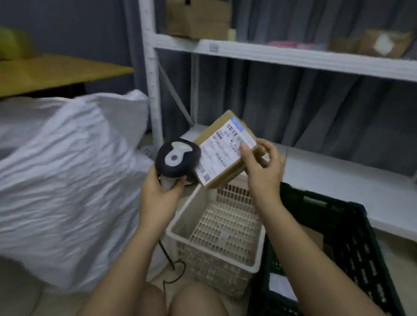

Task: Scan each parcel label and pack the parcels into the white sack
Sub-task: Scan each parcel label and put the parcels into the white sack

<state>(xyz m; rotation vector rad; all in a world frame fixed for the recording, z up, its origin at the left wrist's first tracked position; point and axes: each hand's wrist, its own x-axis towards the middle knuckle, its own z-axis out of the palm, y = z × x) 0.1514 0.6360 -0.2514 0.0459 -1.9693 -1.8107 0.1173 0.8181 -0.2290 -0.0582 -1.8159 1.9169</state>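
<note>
My right hand (263,169) grips a small brown cardboard parcel (223,174) by its right edge, with the thumb on its white barcode label (223,151). The label faces up toward me. My left hand (160,192) holds the handle of a black and white barcode scanner (177,158), whose head sits right against the label's left edge. The big white sack (52,186) bulges at the left, an arm's length from the scanner; its opening is not clearly visible.
Below my hands sits a cream plastic basket (219,237), and a dark green crate (342,246) stands to its right. White shelving (294,54) with cardboard boxes fills the right. A wooden tabletop (36,73) overhangs the sack. The scanner cable (171,266) trails on the floor.
</note>
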